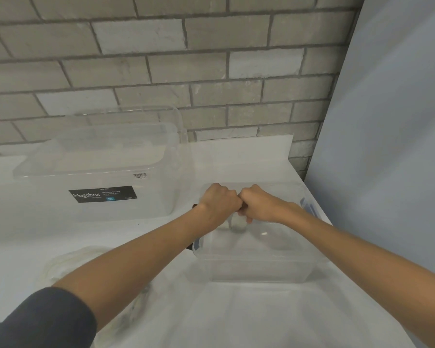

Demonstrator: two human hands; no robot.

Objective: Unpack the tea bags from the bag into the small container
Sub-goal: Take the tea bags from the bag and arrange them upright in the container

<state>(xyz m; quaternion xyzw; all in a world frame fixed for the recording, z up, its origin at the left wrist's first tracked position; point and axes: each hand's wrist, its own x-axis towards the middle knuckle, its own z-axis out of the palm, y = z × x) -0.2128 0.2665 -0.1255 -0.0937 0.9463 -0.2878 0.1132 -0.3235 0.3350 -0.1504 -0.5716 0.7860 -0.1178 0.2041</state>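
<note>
The left hand (220,204) and right hand (260,205) meet knuckle to knuckle over the open small container (259,272). Their curled fingers (248,217) pinch a pale tea bag (237,224) between them. The bag (68,262) lies on the table (236,310) at the left, blurred.

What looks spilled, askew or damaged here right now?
Nothing stands out. The left hand and right hand together hold a small pale packet over the small container, which sits upright on the table; the Megabox box stands level beside it.
</note>
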